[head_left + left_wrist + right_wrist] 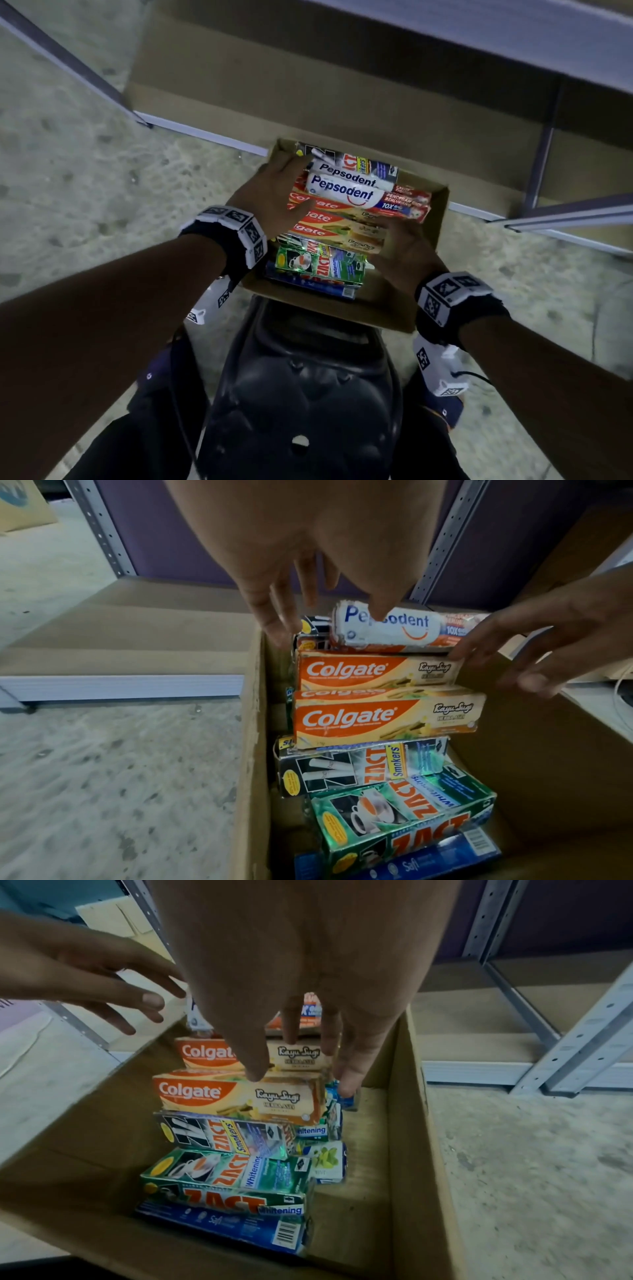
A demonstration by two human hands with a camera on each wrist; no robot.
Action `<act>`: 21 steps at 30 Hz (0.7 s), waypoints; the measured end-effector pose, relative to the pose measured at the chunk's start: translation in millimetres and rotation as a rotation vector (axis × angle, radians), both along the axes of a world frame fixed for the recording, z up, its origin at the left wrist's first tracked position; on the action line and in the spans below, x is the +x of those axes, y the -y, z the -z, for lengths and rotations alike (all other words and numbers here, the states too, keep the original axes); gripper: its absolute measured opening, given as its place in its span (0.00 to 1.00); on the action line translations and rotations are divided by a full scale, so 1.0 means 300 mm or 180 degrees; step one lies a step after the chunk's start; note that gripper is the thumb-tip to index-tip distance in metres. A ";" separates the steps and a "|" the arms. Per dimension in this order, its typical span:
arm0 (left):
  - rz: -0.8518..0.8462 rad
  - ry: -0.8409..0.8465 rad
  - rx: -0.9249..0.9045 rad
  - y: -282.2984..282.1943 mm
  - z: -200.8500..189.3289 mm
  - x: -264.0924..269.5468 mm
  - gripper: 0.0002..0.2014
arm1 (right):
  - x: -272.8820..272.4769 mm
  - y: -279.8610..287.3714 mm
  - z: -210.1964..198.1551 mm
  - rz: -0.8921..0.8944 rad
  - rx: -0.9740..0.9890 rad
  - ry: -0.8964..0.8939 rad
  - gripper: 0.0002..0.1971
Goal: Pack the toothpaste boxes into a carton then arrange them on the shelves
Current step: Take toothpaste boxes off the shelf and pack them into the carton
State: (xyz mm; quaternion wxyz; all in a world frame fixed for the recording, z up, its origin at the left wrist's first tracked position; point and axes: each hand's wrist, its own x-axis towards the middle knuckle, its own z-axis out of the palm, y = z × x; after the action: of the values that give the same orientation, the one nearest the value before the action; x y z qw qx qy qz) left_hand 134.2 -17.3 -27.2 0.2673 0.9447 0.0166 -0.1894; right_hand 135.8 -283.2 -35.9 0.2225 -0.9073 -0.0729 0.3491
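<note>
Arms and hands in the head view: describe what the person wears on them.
Both forearms are bare, with no sleeves or gloves. The left hand and the right hand each have a black wrist strap carrying blocky white housings printed with black square fiducial markers. A second white marked module hangs under each wrist. A thin black cable runs from the module below the right wrist.

A stockroom: bare metal shelving, concrete floor, carton of toothpaste boxes.

An open brown carton holds flat-stacked toothpaste boxes: white Pepsodent boxes on top, orange Colgate boxes in the middle, green Zact boxes nearest.
</note>
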 end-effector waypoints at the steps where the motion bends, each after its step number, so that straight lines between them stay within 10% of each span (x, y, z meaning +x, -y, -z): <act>1: 0.0051 0.0087 -0.0055 -0.001 0.018 0.004 0.36 | 0.000 -0.001 0.021 -0.0026 0.0029 0.0042 0.34; 21: 0.0089 0.0653 -0.0555 0.053 0.111 0.029 0.22 | -0.019 -0.040 0.137 0.0084 -0.0132 0.0293 0.22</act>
State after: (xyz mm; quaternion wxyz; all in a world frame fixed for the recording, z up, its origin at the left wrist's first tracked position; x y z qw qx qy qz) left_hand 143.0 -33.1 -60.4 0.3460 0.9324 -0.0404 -0.0963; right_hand 130.1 -271.3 -77.2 0.2047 -0.9277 -0.0639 0.3056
